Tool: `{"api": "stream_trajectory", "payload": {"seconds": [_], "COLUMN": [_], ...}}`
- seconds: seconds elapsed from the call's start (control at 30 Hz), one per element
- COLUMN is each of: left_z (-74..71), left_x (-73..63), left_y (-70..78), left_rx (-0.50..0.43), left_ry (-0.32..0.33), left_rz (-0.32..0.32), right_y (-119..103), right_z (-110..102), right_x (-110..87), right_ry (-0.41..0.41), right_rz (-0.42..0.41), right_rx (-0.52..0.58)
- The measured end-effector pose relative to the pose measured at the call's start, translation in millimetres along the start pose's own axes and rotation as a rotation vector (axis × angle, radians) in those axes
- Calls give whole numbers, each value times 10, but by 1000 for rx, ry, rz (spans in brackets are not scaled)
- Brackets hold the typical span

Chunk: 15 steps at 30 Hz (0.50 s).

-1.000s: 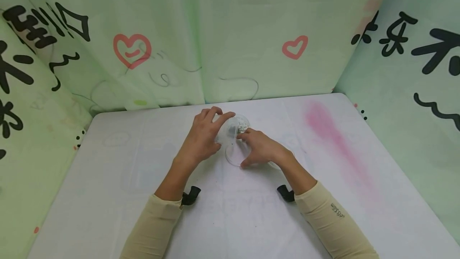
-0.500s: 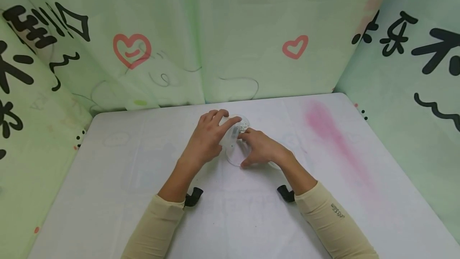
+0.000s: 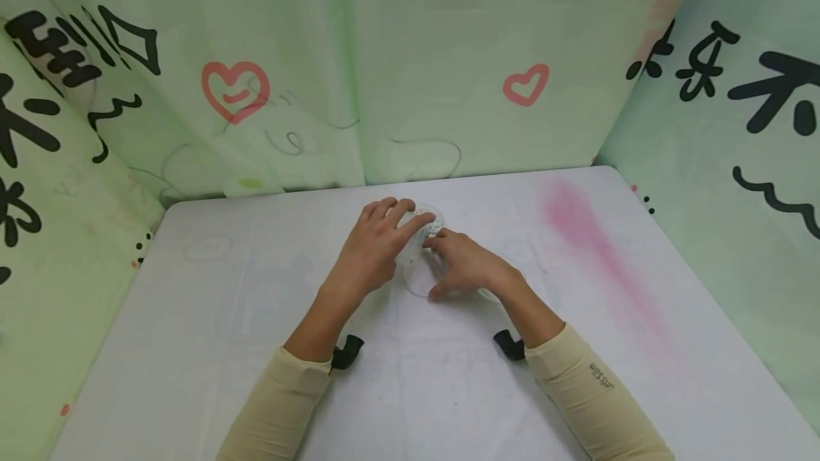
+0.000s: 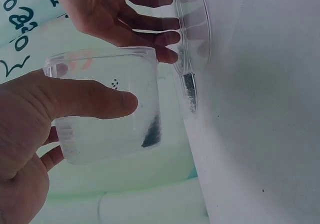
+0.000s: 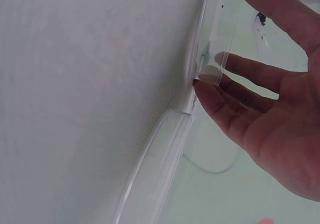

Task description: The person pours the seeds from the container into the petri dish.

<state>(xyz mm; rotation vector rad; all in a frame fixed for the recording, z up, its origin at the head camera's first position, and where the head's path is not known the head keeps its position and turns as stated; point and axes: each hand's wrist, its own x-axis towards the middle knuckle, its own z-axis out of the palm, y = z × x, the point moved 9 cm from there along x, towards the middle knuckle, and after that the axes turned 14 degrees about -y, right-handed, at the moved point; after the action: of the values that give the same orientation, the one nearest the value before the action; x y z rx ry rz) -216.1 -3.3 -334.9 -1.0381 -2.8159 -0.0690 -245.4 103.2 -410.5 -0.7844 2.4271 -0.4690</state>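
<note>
My left hand (image 3: 370, 251) grips a clear, square-sided plastic container (image 4: 100, 136), thumb across its face. The container leans, and dark grains (image 4: 152, 131) lie gathered in one corner. Low behind it, a small clear dish (image 3: 437, 219) holds dark and pale grains; in the head view my left fingers partly cover it. My right hand (image 3: 468, 262) spans a shallow round clear dish (image 3: 416, 287) on the table, thumb at its near edge and fingertips at its far edge. In the right wrist view, those fingers (image 5: 215, 102) meet the dish's wall.
Another clear round dish (image 3: 490, 295) sits mostly hidden under my right wrist. A few dark specks (image 4: 263, 190) dot the white tabletop (image 3: 256, 347). Behind the table hangs a pale green curtain (image 3: 435, 41), with further printed curtains at both sides.
My left hand has moved a little to the right with the container, and the container has tilted further over the dish of grains. My right hand stays in place.
</note>
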Motion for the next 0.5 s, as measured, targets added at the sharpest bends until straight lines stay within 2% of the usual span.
{"api": "stream_trajectory", "payload": {"seconds": [0.5], "left_z": [-30], "left_x": [39], "left_y": [89], "left_rx": [59], "left_ry": [23], "left_rz": [40], "right_y": [-5], "right_z": [-11], "right_x": [-9], "right_ry": [11], "right_rz": [-5], "right_rx": [-12]}}
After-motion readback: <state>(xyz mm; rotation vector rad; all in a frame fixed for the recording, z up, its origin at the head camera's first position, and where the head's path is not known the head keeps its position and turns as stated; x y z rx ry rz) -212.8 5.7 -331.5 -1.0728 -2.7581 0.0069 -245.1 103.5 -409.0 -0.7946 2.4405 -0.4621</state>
